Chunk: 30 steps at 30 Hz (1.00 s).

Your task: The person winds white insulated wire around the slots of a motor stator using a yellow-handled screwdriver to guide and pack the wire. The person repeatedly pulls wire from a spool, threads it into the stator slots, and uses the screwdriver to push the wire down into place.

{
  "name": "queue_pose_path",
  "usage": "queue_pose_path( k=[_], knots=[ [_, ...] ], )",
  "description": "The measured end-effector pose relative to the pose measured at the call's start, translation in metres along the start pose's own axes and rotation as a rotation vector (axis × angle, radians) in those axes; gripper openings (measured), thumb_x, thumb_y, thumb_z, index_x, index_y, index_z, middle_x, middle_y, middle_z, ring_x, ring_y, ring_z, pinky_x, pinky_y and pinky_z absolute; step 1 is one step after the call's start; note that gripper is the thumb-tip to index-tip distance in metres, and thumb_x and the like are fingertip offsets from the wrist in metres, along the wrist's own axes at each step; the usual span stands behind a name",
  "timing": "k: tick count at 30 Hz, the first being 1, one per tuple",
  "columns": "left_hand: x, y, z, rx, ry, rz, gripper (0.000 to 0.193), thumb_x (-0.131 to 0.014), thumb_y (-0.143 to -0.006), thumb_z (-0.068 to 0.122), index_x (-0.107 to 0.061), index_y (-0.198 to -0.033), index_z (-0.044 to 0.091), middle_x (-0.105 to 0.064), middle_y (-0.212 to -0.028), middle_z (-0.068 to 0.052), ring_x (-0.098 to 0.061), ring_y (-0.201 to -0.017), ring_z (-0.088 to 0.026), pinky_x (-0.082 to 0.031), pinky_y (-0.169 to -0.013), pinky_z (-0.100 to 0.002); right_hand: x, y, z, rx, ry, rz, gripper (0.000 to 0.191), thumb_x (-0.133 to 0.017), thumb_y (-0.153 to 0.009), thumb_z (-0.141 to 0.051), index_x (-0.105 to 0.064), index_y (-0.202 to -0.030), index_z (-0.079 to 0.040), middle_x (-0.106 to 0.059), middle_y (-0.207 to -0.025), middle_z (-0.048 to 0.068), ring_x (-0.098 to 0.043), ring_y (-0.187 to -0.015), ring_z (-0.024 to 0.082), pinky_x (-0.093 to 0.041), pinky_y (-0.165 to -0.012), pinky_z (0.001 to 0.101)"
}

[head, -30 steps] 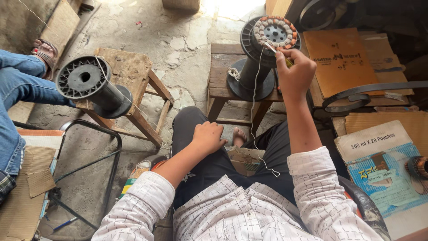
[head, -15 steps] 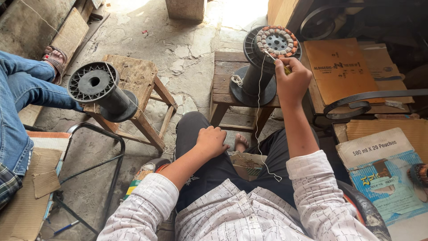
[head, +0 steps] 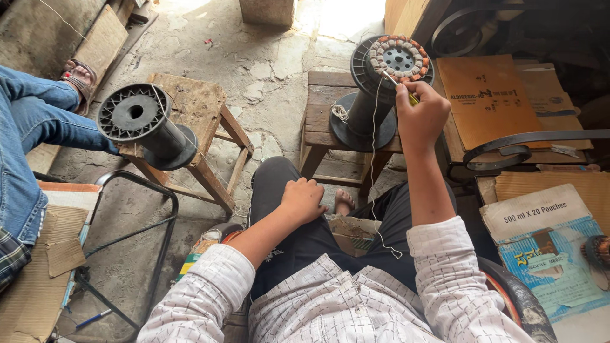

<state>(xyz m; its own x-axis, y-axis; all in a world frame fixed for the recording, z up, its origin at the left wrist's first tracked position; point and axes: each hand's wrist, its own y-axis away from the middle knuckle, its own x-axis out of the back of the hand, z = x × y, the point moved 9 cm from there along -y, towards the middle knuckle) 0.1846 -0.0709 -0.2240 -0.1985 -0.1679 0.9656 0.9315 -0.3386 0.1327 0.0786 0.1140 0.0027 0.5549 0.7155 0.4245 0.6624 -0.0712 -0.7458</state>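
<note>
Stator [head: 399, 58] with copper-wound coils sits on top of a black spool [head: 368, 95], which stands on a small wooden stool [head: 321, 124] ahead of the person. Right hand [head: 420, 117] is raised to the stator's lower right edge, pinching a thin tool with a yellow-green grip [head: 413, 98] and a white thread [head: 375, 159]; the thread drops from the coils to the lap, slack at the bottom.

Change over the last second: the right hand has moved only a little, staying at the same edge of the ring; mostly the view shifted. Thread hangs much as it did. My read: same coil section, lacing still in hand, no stitch pulled tight yet.

Left hand [head: 304, 200] has stayed put, loosely curled on the left knee, holding nothing.

Further out: a second empty black spool [head: 143, 124] on another stool [head: 197, 121] to the left, another person's jeans leg [head: 38, 127] at far left, cardboard boxes [head: 489, 98] and a black belt loop [head: 527, 149] at right.
</note>
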Motion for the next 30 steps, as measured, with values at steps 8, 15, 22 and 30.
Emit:
queue_pose_path(
  k=[8, 15, 22, 30],
  knots=[
    [0.0, 0.004, 0.001, -0.004, -0.006, 0.007, 0.043, -0.077, -0.082, 0.05, -0.074, -0.103, 0.012, -0.068, -0.107, -0.006, -0.062, -0.11, -0.027, -0.049, -0.086, -0.046, -0.003, -0.001, 0.001, -0.04, -0.076, -0.009, 0.013, -0.079, -0.095, -0.013, -0.08, -0.095, 0.0, -0.075, -0.077, 0.01, -0.07, -0.065, 0.015, -0.05, -0.061, 0.0295],
    [-0.001, 0.005, 0.006, -0.025, -0.046, 0.017, 0.041, -0.078, -0.082, 0.048, -0.074, -0.101, 0.013, -0.068, -0.105, -0.005, -0.062, -0.109, -0.026, -0.049, -0.084, -0.045, -0.006, 0.003, 0.0, -0.071, -0.155, -0.023, 0.013, -0.077, -0.098, -0.01, -0.078, -0.097, 0.003, -0.073, -0.074, 0.01, -0.065, -0.064, 0.014, -0.047, -0.059, 0.0293],
    [0.001, 0.002, 0.005, -0.03, -0.044, 0.025, 0.042, -0.079, -0.08, 0.048, -0.074, -0.101, 0.012, -0.068, -0.106, -0.005, -0.062, -0.109, -0.026, -0.048, -0.083, -0.045, -0.01, -0.002, -0.011, 0.003, -0.182, 0.005, 0.012, -0.077, -0.099, -0.01, -0.077, -0.098, 0.002, -0.075, -0.08, 0.007, -0.068, -0.07, 0.009, -0.051, -0.065, 0.0265],
    [-0.005, 0.002, 0.0, -0.025, -0.042, 0.002, 0.039, -0.078, -0.081, 0.046, -0.074, -0.102, 0.013, -0.068, -0.107, -0.005, -0.061, -0.111, -0.026, -0.048, -0.085, -0.046, -0.019, 0.009, -0.008, -0.078, -0.223, 0.002, 0.014, -0.077, -0.099, -0.011, -0.078, -0.099, 0.003, -0.07, -0.073, 0.004, -0.059, -0.063, 0.006, -0.044, -0.058, 0.0249]
  ],
)
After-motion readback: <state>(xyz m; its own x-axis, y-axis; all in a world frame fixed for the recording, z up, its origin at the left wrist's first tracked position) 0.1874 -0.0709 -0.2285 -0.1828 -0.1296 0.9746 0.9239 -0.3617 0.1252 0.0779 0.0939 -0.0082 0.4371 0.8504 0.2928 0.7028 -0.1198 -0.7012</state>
